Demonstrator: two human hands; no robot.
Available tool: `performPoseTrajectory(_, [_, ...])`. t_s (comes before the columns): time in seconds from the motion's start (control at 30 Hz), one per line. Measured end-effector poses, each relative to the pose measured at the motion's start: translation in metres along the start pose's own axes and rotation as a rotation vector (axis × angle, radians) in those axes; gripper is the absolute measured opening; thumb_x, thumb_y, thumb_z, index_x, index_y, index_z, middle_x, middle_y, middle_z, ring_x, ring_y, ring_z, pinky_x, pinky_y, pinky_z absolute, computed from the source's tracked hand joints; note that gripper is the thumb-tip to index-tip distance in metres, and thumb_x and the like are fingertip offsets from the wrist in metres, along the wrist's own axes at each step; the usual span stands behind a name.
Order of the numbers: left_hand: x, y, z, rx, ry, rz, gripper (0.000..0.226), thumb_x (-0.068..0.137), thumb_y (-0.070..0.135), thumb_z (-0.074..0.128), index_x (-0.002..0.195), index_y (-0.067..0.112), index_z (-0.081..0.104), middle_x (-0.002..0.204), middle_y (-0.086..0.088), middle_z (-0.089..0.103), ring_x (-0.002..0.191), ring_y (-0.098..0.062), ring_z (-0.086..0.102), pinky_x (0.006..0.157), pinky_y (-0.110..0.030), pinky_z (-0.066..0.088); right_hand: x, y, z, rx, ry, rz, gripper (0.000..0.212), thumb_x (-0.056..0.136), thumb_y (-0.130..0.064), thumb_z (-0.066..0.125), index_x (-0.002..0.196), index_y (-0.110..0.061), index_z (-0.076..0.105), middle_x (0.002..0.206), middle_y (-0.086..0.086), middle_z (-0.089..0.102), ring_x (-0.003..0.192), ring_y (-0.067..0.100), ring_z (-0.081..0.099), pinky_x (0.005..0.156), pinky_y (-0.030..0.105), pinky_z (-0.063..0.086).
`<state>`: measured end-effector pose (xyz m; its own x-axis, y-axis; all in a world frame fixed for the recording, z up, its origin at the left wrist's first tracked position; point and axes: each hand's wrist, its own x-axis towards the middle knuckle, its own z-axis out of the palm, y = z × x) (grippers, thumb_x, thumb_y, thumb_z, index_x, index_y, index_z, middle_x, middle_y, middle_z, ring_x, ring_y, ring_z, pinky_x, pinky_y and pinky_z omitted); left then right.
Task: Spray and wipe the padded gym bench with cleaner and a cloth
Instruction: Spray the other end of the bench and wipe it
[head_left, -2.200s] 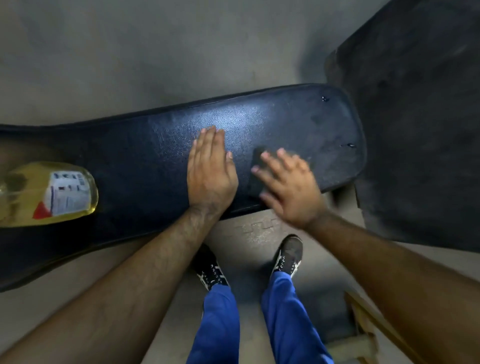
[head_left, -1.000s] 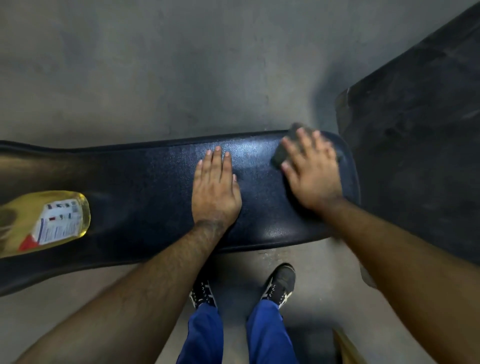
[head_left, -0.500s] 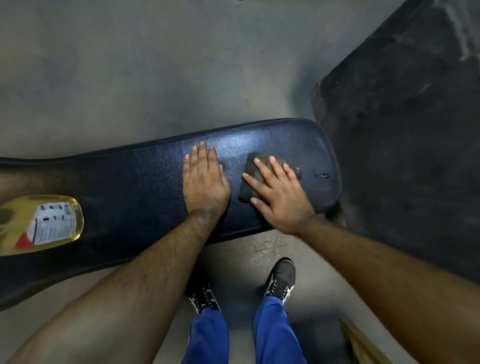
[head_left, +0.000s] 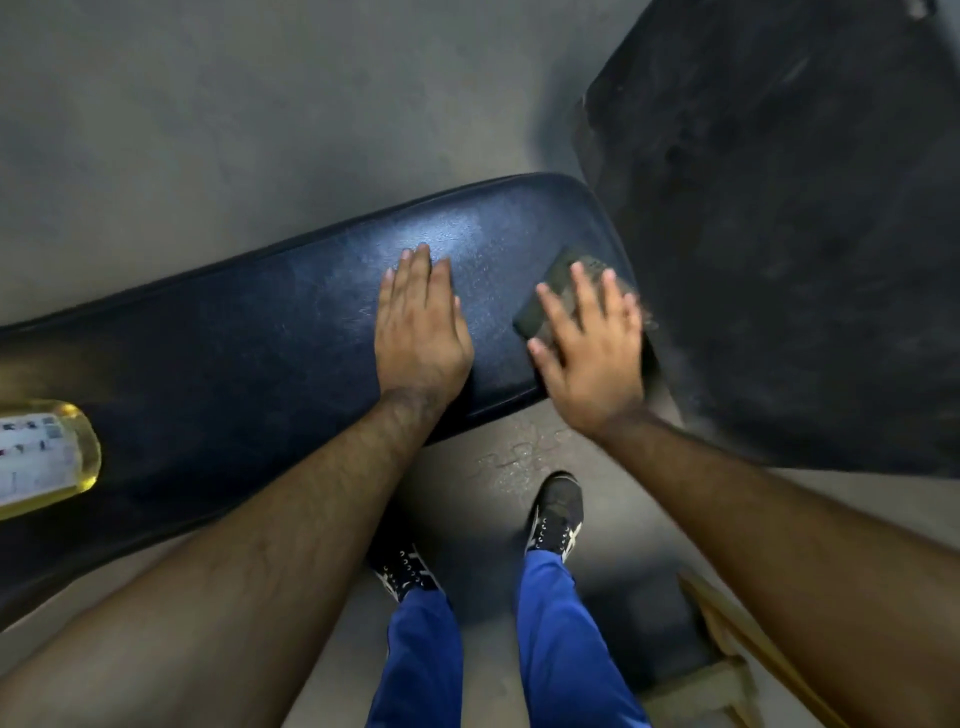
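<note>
Grey concrete floor (head_left: 260, 130) surrounds the dark blue padded bench (head_left: 234, 353), and a black mat (head_left: 805, 234) lies at the right. On the bench's right end, the right hand (head_left: 592, 353) presses a dark cloth (head_left: 550, 296) flat, with the fingers (head_left: 582, 291) spread and straight. Just beside it, the left hand (head_left: 421, 332) rests flat on the padding, fingers together. At the far left edge of the view a bottle of yellow cleaner (head_left: 47, 457) lies on the bench. Since the cloth sits very near the bench's end, a longer stroke could probably push it off onto the mat. The lying bottle might also roll off if the bench shakes.
</note>
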<state>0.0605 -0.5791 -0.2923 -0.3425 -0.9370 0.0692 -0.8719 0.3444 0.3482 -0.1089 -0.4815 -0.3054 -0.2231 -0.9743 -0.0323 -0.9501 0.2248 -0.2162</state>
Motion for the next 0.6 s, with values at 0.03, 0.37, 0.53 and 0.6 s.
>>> performPoseTrajectory(0.03, [0.008, 0.004, 0.002, 0.000, -0.006, -0.013, 0.044, 0.094, 0.018, 0.046, 0.135, 0.003, 0.051, 0.149, -0.019, 0.044, 0.142, -0.032, 0.035, 0.121, -0.041, 0.016, -0.012, -0.005, 0.002, 0.001, -0.003, -0.129, 0.058, 0.099, -0.050, 0.042, 0.152, -0.029, 0.039, 0.163, 0.012, 0.027, 0.151, 0.040, 0.020, 0.120, 0.057, 0.018])
performPoseTrajectory(0.37, [0.035, 0.012, 0.021, 0.124, -0.040, -0.098, 0.056, 0.098, 0.028, 0.037, 0.149, 0.005, 0.035, 0.159, -0.015, 0.027, 0.149, -0.029, 0.021, 0.122, -0.041, 0.011, 0.019, -0.010, -0.002, 0.062, -0.006, -0.129, 0.053, 0.096, -0.048, 0.044, 0.146, -0.033, 0.048, 0.161, 0.007, 0.034, 0.149, 0.038, 0.025, 0.119, 0.056, 0.017])
performPoseTrajectory(0.53, [0.036, 0.013, 0.020, 0.148, -0.043, -0.106, 0.055, 0.098, 0.028, 0.038, 0.148, 0.005, 0.036, 0.159, -0.015, 0.028, 0.148, -0.029, 0.022, 0.122, -0.040, 0.010, 0.066, 0.030, -0.010, 0.121, -0.020, 0.002, 0.054, 0.096, -0.053, 0.041, 0.147, -0.036, 0.046, 0.162, 0.003, 0.033, 0.150, 0.034, 0.025, 0.118, 0.059, 0.021])
performPoseTrajectory(0.6, [0.036, 0.013, 0.020, 0.162, -0.037, -0.103, 0.056, 0.097, 0.028, 0.037, 0.148, 0.005, 0.037, 0.158, -0.016, 0.029, 0.148, -0.030, 0.024, 0.122, -0.041, 0.011, 0.072, 0.007, -0.010, 0.117, -0.043, 0.161, 0.057, 0.094, -0.055, 0.039, 0.148, -0.037, 0.044, 0.163, 0.004, 0.029, 0.151, 0.037, 0.020, 0.118, 0.061, 0.016])
